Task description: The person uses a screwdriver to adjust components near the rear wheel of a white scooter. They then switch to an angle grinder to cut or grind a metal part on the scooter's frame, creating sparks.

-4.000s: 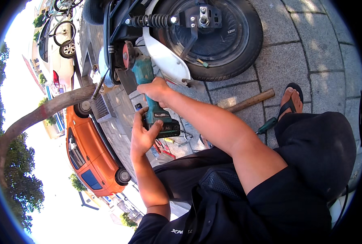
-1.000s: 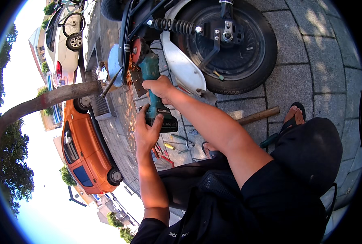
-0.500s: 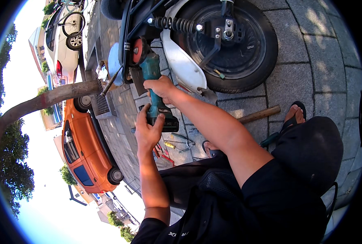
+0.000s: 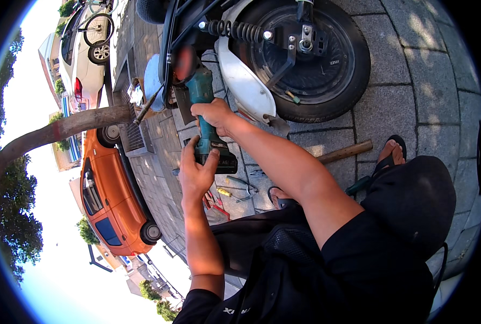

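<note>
A teal cordless angle grinder is held in both my hands, its red disc smeared by motion against the black scooter frame. My right hand wraps round the middle of its body. Around the rear end, by the black battery, my left hand is closed. Just right of the disc are the scooter's coil shock absorber, white fender and rear wheel. Exactly where the disc meets the frame is hard to make out.
On the paving lie a yellow-handled screwdriver, red-handled pliers and a wooden handle. My sandalled feet are close by. A tree trunk, an orange car and a white car stand to the left.
The grinder's disc, sharp before, is now a blur, as if spinning. Both hands keep the same grip, and the view has shifted slightly.
</note>
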The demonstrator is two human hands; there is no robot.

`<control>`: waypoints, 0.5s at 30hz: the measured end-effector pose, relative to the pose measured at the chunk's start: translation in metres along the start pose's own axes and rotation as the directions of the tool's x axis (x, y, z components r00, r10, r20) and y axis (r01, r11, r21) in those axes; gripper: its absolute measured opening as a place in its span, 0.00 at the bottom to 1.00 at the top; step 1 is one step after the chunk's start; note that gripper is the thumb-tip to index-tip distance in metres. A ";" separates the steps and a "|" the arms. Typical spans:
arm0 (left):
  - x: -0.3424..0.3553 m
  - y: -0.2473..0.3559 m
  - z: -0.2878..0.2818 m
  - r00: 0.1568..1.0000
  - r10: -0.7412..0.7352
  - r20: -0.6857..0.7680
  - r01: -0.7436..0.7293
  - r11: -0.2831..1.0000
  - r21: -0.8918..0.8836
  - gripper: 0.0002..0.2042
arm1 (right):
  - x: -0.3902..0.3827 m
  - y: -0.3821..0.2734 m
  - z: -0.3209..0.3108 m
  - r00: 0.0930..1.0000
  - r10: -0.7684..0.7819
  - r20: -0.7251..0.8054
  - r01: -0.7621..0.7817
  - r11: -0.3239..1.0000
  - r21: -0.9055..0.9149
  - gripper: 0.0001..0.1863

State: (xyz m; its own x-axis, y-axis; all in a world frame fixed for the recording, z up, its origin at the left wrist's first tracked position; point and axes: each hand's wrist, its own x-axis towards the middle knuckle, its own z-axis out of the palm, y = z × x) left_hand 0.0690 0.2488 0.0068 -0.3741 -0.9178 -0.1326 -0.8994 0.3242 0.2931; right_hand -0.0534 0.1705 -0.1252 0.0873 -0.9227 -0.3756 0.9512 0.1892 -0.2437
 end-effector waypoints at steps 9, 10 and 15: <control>0.004 -0.001 0.001 0.997 0.075 0.011 -0.075 0.996 0.037 0.30 | 0.004 -0.001 -0.002 1.000 -0.011 -0.014 0.011 1.000 -0.021 0.09; 0.004 -0.002 0.002 0.996 0.086 0.010 -0.086 0.996 0.034 0.30 | 0.004 -0.001 -0.002 1.000 -0.014 -0.017 0.014 0.999 -0.029 0.09; 0.007 -0.008 0.005 0.999 -0.002 0.034 0.003 0.999 -0.043 0.30 | 0.001 -0.005 -0.001 0.999 -0.018 -0.031 0.017 0.999 -0.032 0.09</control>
State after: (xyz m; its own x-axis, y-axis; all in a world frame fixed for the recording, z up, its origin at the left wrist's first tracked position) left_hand 0.0722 0.2412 -0.0015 -0.3798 -0.9102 -0.1653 -0.8902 0.3111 0.3328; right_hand -0.0588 0.1688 -0.1250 0.0612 -0.9151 -0.3986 0.9426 0.1843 -0.2785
